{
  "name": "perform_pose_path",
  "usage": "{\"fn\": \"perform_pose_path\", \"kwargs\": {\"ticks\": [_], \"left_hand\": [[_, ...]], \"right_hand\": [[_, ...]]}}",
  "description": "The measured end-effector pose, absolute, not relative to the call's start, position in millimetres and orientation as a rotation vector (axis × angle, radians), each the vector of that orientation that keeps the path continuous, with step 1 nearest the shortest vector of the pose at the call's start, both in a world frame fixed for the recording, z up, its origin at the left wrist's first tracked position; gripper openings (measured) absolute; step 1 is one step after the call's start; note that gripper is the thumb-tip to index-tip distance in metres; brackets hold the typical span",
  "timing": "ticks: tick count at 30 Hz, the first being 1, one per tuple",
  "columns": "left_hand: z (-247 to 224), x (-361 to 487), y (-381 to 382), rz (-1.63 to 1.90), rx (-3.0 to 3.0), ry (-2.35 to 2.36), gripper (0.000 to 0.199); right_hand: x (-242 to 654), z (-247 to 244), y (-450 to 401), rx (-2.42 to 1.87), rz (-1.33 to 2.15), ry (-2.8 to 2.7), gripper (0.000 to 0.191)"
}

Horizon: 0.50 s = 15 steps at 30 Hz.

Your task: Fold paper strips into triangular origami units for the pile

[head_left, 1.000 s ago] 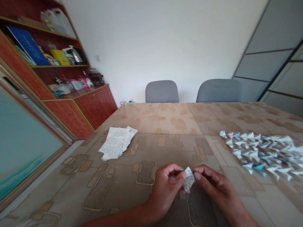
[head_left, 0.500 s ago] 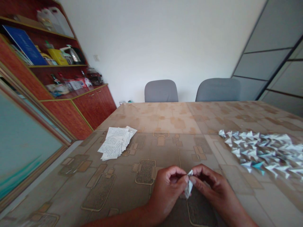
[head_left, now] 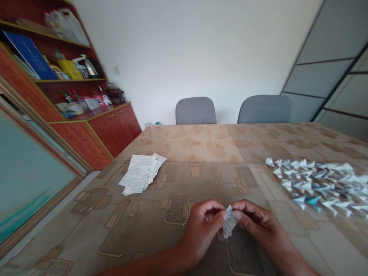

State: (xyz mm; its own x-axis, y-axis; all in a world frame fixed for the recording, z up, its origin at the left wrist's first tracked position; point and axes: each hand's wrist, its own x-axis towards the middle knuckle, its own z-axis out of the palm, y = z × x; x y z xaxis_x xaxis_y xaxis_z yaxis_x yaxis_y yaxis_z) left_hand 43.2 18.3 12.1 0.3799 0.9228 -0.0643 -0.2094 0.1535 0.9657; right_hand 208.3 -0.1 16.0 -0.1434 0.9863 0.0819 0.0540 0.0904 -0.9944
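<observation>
Between my two hands, over the near part of the table, is a small folded piece of printed paper (head_left: 229,223), pointed at the top and bottom. My left hand (head_left: 202,228) pinches its left edge between thumb and fingers. On the other side, the thumb and forefinger of my right hand (head_left: 258,222) pinch its upper right edge. A loose stack of printed paper pieces (head_left: 142,173) lies on the table to the left. Off to the right stand several folded paper figures (head_left: 312,182) in rows, mostly white, one with teal.
A patterned brown cloth (head_left: 198,184) covers the table. Two grey chairs (head_left: 196,110) stand at its far edge, by a white wall. At the left is a red-brown cabinet (head_left: 115,130) with bottles, a kettle (head_left: 90,67) and boxes on its shelves.
The folded paper has turned, so a wider face with print shows between my fingers. My hands have shifted only slightly; the stack and the figures are unchanged.
</observation>
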Motion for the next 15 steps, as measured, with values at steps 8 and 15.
{"fn": "perform_pose_path", "kwargs": {"ticks": [8,15], "left_hand": [[7,44,18,0.968,1.18,0.863,0.022],[13,44,18,0.952,1.121,0.856,0.026]], "right_hand": [[208,18,-3,-1.166,1.115,-1.474,0.023],[207,21,-3,-1.115,1.161,-1.455,0.017]]}}
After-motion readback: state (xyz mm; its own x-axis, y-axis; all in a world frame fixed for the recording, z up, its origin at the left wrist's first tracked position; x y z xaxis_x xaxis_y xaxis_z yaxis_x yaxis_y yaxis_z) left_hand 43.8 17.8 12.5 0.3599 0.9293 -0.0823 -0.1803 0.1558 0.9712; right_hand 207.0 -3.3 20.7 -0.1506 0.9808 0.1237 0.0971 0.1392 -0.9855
